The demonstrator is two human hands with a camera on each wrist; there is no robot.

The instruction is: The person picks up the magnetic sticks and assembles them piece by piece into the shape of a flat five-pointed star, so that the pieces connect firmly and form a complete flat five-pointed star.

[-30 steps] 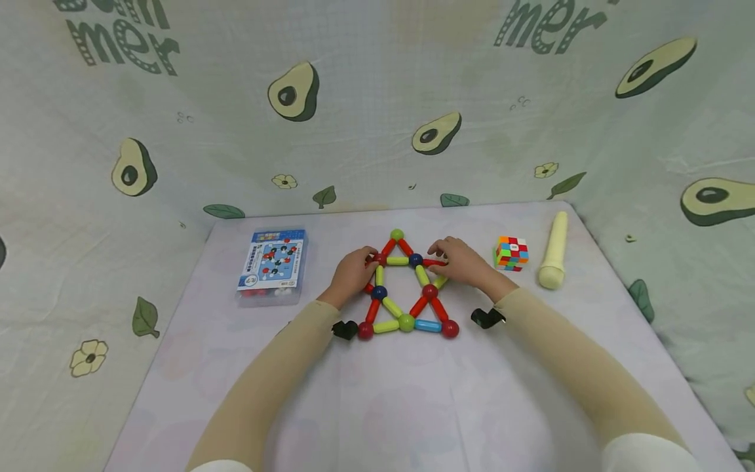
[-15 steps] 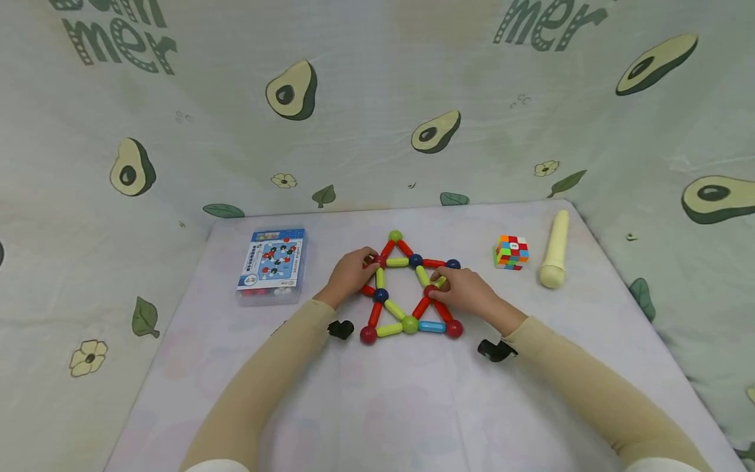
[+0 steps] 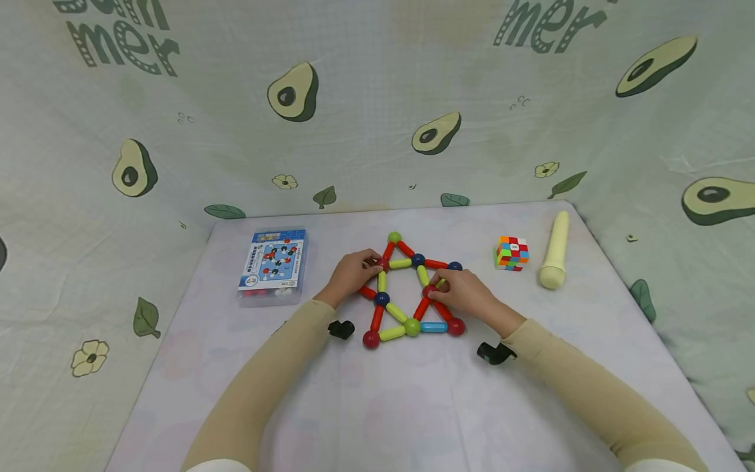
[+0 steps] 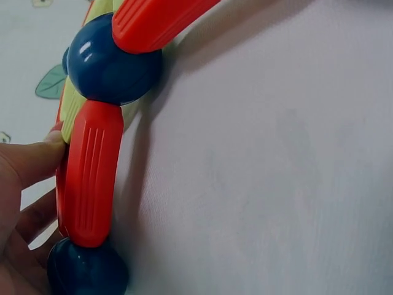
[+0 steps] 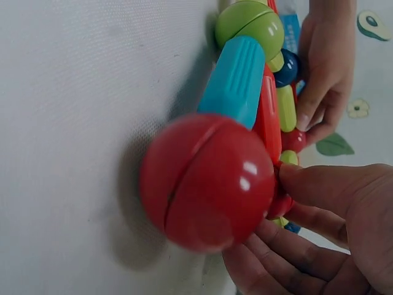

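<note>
A flat ball-and-stick toy frame (image 3: pixel 400 312) of red, yellow-green and blue rods joined by coloured balls lies on the table. At its upper left, my left hand (image 3: pixel 349 276) pinches a red ball (image 5: pixel 294 141) between thumb and fingers. My right hand (image 3: pixel 468 293) grips another red ball (image 3: pixel 428 292) on the right side, partly hidden by the fingers. Nearest the right wrist camera is a large red corner ball (image 5: pixel 207 182), with a light blue rod (image 5: pixel 234 80) joined to it. A dark blue ball (image 4: pixel 110 61) links red rods in the left wrist view.
A clear plastic case with a blue-and-white label (image 3: pixel 273 262) lies at the back left. To the right stand a puzzle cube (image 3: pixel 511 253) and a pale yellow club-shaped object (image 3: pixel 554 252). Printed fabric (image 3: pixel 366 131) hangs behind the table.
My right hand has moved from the upper-right red rod down to the red ball, uncovering a dark blue ball. The frame's near end has shifted slightly toward me and rightward. My left hand stays at its ball.
</note>
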